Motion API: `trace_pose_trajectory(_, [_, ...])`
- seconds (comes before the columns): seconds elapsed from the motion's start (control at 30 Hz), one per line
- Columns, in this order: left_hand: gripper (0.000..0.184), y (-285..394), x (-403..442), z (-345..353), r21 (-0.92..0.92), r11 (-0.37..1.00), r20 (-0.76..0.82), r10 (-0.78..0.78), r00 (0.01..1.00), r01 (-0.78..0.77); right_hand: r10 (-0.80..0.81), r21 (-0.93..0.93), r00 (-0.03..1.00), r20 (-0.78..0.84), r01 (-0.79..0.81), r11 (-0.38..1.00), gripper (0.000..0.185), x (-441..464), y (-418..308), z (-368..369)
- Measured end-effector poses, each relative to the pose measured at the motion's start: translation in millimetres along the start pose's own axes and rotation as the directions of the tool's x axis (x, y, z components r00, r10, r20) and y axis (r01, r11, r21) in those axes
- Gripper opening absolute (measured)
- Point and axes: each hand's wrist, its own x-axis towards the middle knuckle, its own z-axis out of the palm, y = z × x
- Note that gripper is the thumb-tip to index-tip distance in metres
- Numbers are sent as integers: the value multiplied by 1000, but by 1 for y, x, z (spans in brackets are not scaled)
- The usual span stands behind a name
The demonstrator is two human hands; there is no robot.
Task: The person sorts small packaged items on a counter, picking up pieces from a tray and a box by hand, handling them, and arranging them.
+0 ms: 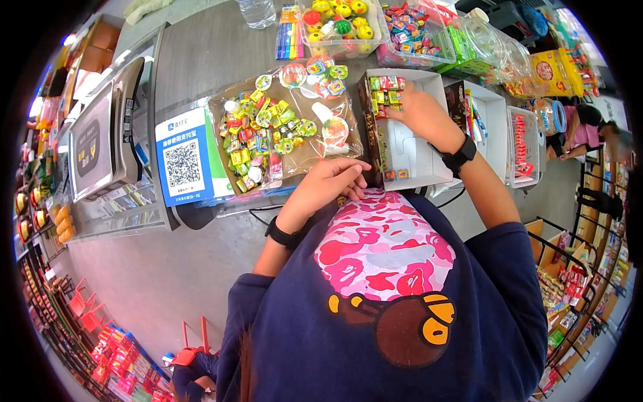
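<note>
My right hand (423,114) reaches into the open white box (422,167), its fingers at the small green, yellow and red wrapped candies (385,94) lined up at the far end. Those fingertips are partly hidden, so what they grip is unclear. Two small orange-and-blue pieces (395,175) lie at the box's near end. My left hand (331,184) is at the near-left corner of that box, fingers curled, with nothing clearly visible in them. To its left, a brown tray (305,107) holds a heap of mixed wrapped candies (258,127) and a white-capped bottle (333,126).
A blue QR-code sign (184,161) stands left of the tray. Behind are tubs of yellow toys (338,27) and wrapped sweets (415,33). At right are another white box (489,120) and a clear bin (524,147). A person (579,130) is at far right.
</note>
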Motion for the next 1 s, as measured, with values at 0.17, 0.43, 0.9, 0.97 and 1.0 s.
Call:
trace_pose_trajectory(0.17, [32, 1, -2, 0, -5, 1000, -28, -7, 1000, 6, -64, 66, 998, -5, 65, 996, 52, -10, 7, -7])
trace_pose_trajectory(0.43, [28, 19, -47, -25, 736, 676, -496, 574, 652, -35, 49, 111, 998, -41, -44, 993, 56, -33, -19, -42])
trace_pose_trajectory(0.9, [36, 12, -34, -51, 961, 230, -276, 754, 596, 155, 75, 292, 997, -35, -61, 954, 64, -57, -28, -38])
trace_pose_trajectory(0.97, [38, 20, -40, -46, 888, 440, -406, 609, 681, 137, 68, 317, 997, -45, -50, 947, 64, -59, -28, -37])
trace_pose_trajectory(1.0, [38, 26, -43, -45, 888, 437, -408, 611, 679, 140, 74, 319, 997, -36, -59, 946, 65, -60, -26, -36])
